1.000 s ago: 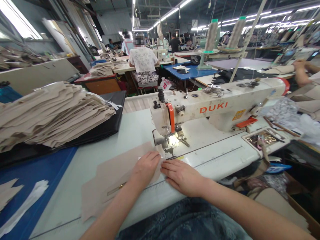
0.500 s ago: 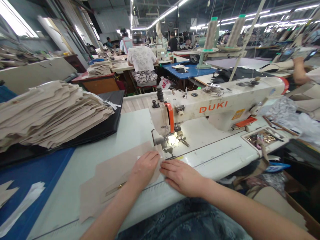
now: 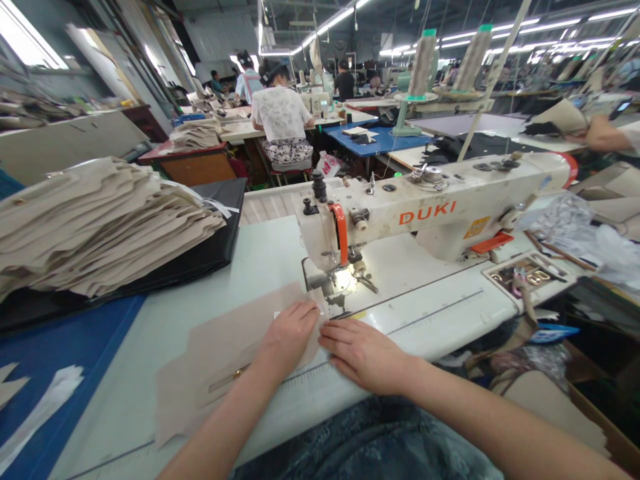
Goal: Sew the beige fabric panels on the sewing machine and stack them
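Note:
A flat beige fabric piece [image 3: 220, 347] lies on the pale sewing table [image 3: 260, 257], its right end under the presser foot [image 3: 336, 293] of a white DUKI sewing machine [image 3: 430, 207]. My left hand [image 3: 290, 337] presses flat on the fabric just in front of the foot. My right hand [image 3: 363, 353] lies flat beside it, fingertips touching the fabric's edge. Neither hand grips anything.
A tall stack of beige cut pieces [image 3: 100, 223] sits at the left on black cloth. White strips [image 3: 40, 407] lie on a blue surface. A tray of small parts [image 3: 525, 275] is right of the machine. Other people sit at machines behind.
Both hands stay pressed on the fabric by the presser foot. Only the camera has drifted slightly; the fabric sits a little further left in view.

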{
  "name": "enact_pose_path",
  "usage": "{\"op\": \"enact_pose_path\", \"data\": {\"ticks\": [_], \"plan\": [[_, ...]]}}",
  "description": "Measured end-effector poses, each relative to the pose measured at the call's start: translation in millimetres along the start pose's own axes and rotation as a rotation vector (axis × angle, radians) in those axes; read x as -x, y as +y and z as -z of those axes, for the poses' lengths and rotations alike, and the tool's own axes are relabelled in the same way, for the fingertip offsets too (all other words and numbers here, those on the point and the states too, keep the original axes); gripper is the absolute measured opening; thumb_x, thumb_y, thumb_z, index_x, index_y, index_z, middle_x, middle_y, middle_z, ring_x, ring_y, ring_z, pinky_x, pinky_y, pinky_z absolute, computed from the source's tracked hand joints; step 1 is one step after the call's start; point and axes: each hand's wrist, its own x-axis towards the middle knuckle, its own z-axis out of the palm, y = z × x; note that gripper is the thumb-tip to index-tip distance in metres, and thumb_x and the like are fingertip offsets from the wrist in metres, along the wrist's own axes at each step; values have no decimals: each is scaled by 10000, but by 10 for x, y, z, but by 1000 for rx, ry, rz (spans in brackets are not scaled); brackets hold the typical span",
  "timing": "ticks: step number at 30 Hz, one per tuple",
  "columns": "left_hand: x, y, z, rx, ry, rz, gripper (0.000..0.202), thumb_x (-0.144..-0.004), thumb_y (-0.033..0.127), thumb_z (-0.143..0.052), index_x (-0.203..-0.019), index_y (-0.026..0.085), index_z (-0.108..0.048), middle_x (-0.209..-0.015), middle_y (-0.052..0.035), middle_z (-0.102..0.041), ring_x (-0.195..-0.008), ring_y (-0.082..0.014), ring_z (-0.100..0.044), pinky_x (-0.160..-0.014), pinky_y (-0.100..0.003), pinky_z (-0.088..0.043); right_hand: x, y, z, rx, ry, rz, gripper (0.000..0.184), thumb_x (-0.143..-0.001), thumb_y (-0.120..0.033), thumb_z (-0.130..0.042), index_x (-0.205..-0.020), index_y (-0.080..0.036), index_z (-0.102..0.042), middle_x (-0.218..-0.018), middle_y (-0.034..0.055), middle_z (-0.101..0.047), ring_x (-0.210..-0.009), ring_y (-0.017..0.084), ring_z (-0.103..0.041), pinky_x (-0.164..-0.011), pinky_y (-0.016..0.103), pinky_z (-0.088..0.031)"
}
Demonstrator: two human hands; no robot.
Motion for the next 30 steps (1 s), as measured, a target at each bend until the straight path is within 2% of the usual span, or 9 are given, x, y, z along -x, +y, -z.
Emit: {"op": "enact_pose_path", "data": {"ticks": [5, 8, 11, 14, 17, 22, 30], "plan": [[14, 15, -2, 14, -8, 9, 291, -854, -12, -437, -987, 121, -660, -986, -118, -686, -941, -221, -639, -861, -351, -539, -15, 30, 21, -29, 17, 28, 290, -968, -222, -511, -1204, -96, -623, -1266, 134, -636, -1221, 227, -542, -1077, 363, -404], [17, 47, 22, 9, -5, 11, 286, -867, 6, -431, -996, 114, -663, -994, -123, -687, -939, -221, -640, -854, -345, -541, -84, 108, 73, -34, 8, 24, 221, -955, -185, -513, -1106, -119, -661, -1118, 112, -685, -1086, 216, -599, -992, 342, -455], [8, 95, 52, -6, 32, 9, 270, -905, 55, -424, -991, 111, -674, -977, -122, -690, -944, -216, -638, -878, -343, -537, -203, 229, 111, 75, -1, -20, 195, -951, -182, -524, -1067, -127, -672, -978, 93, -688, -937, 209, -610, -901, 342, -479], [-2, 131, 62, 5, 59, 37, 271, -944, 129, -418, -973, 119, -686, -963, -117, -697, -961, -216, -638, -890, -350, -541, -324, 344, 117, 163, -8, -27, 188, -939, -192, -559, -1062, -112, -677, -936, 99, -669, -912, 219, -591, -865, 348, -473], [-9, 138, 40, 44, 45, 72, 298, -960, 169, -403, -1029, 110, -687, -1012, -132, -703, -991, -230, -638, -896, -379, -549, -400, 415, 119, 190, -22, -21, 176, -935, -191, -568, -1028, -107, -692, -890, 95, -651, -890, 225, -582, -828, 344, -468], [-42, 119, -21, 34, 49, 47, 318, -963, 171, -395, -1050, 99, -692, -1032, -142, -712, -1018, -240, -641, -927, -402, -542, -429, 474, 160, 232, -47, -20, 172, -938, -202, -575, -1024, -115, -696, -900, 87, -646, -900, 234, -580, -824, 350, -466], [-213, 10, -166, 58, 28, 110, 325, -959, 224, -424, -1140, 96, -662, -1130, -150, -702, -1072, -248, -639, -950, -398, -529, -512, 663, 202, 285, -71, -34, 154, -951, -174, -543, -930, -133, -690, -919, 86, -666, -905, 218, -591, -830, 331, -474]]}}
